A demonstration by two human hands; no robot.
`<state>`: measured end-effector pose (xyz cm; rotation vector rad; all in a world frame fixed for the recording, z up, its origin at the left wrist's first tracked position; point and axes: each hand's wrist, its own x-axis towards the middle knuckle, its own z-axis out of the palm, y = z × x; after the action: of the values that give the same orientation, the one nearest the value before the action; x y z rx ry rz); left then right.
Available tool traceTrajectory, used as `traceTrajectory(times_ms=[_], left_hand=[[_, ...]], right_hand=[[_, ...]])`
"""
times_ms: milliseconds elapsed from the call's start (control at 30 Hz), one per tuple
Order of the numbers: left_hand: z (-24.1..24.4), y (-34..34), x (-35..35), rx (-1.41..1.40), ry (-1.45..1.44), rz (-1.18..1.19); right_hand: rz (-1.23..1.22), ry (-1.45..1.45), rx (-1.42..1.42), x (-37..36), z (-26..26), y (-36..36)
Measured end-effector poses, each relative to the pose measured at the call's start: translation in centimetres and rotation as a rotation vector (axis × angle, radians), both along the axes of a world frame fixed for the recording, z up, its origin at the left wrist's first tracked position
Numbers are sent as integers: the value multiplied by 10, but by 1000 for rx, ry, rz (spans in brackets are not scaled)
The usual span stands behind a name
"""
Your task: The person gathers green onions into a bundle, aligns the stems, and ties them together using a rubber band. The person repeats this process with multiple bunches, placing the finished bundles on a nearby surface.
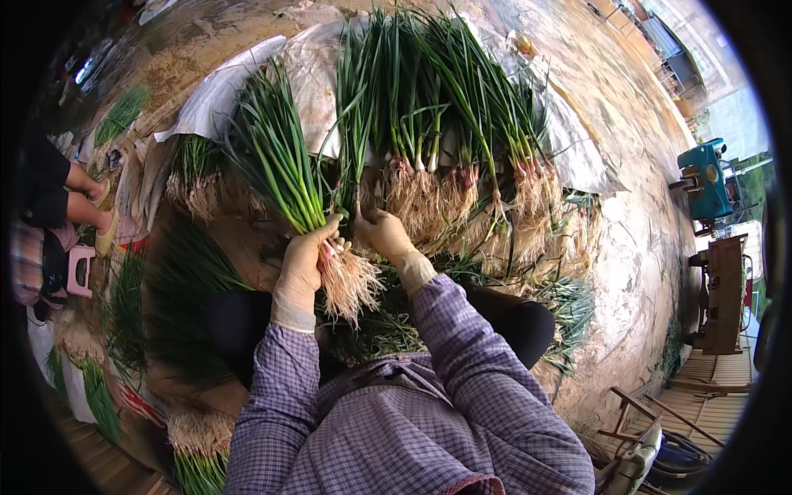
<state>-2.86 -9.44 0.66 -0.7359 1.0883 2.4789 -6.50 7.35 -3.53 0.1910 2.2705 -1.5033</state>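
My left hand [304,269], in a pale rubber glove, grips a bunch of green garlic or scallions [294,185] near the bulbs. Long green leaves fan up and away from the fist, while pale stringy roots [349,284] hang below it. My right hand [388,234], gloved alike, pinches the root end of a single stalk [355,167] at the left side of a larger row of the same plants [427,111]. That row lies with its leaves pointing away from me and its roots towards me. The right fingertips are partly hidden.
White sheeting [575,145] lies under the row. Loose leaf trimmings [377,334] cover the ground between my knees. More bunches [198,433] lie at the left. A person's legs [90,207] and a pink plastic stool [80,269] are at far left; a teal vehicle [705,179] stands far right.
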Motion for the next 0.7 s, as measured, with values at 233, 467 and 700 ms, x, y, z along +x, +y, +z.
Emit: traceTrajectory(times_ms=[233,467,700], left_hand=[[-4,11,15,-206,115,-107],[12,14,22,-255,126,-144],[24,4,31,-44,75,-217]], right_hand=[[312,-79,76,21,65,20],[150,552,555,-7,39,-10],[-119,208,-504,8,44,-12]])
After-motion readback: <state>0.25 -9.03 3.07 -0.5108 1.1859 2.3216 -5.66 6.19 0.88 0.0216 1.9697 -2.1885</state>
